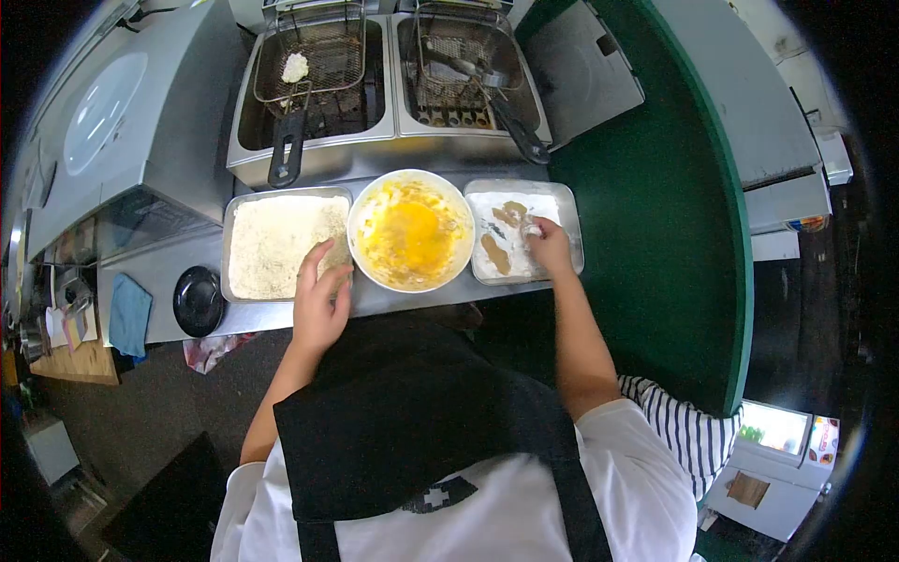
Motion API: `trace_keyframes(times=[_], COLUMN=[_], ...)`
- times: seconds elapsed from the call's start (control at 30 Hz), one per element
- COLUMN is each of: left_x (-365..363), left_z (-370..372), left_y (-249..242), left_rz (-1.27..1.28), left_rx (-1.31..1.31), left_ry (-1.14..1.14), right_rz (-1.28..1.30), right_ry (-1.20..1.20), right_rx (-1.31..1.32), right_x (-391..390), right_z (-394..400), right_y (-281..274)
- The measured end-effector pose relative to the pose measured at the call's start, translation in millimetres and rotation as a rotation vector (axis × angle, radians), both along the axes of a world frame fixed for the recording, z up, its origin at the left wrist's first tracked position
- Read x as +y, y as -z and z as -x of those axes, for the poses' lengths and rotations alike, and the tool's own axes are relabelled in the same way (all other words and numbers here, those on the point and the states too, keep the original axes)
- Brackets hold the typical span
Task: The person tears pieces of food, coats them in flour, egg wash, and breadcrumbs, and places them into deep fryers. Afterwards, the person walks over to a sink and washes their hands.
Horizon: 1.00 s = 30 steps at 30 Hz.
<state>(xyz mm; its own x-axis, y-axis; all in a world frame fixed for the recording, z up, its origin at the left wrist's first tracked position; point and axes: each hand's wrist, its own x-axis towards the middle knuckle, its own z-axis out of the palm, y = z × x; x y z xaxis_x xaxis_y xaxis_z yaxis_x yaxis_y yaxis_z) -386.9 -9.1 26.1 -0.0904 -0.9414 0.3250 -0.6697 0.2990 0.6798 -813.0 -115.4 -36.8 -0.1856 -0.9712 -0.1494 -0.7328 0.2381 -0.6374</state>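
Observation:
My left hand (pixel 323 295) is open, its fingers apart and curved, over the right front edge of a metal tray (pixel 228 245) of pale breadcrumbs (pixel 278 245). Beside it stands a white bowl (pixel 353 245) of yellow beaten egg (pixel 412 229), streaked with whitish bits. To the bowl's right, a second metal tray (pixel 575 211) contains white flour (pixel 520 269) with tan-brown patches (pixel 496 253) in it. Over that flour, my right hand (pixel 551 245) has its fingers drawn together, with white powder on the fingertips. I cannot tell what they pinch.
Behind the trays is a double fryer with a left basket (pixel 318 70) holding a small white lump (pixel 295 67). The right basket (pixel 459 80) has tongs in it. A black dish (pixel 198 300) and a blue cloth (pixel 129 307) lie left. A green partition (pixel 646 215) stands right.

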Motion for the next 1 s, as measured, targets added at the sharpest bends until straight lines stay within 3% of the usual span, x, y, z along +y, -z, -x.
trace_keyframes(times=[0.07,0.1,0.2,0.5,0.6,0.8,0.9,1.0], left_x=[1,0,-2,-5,-6,-8,-8,-7], left_z=[-1,-1,-2,-4,-6,-16,-22,-28], left_y=[0,1,5,0,0,2,3,1], left_rz=[-0.003,-0.006,-0.019,-0.017,-0.021,-0.004,0.006,0.007], left_rx=[0.001,0.006,0.026,0.02,0.024,0.037,0.038,0.045], left_ry=[-0.01,-0.011,-0.006,0.004,0.002,0.018,0.017,0.011], right_rz=[-0.056,-0.058,-0.035,-0.179,-0.123,0.041,-0.003,0.238], right_ry=[0.123,0.124,0.085,0.161,0.186,0.162,0.196,0.18], right_rx=[-0.3,-0.187,0.202,-0.1,-0.222,-0.204,-0.056,-0.132], right_x=[-5,-10,-5,-4,-2,5,12,16], right_z=[20,39,39,40,33,21,16,37], right_y=[17,40,29,41,42,46,25,35])
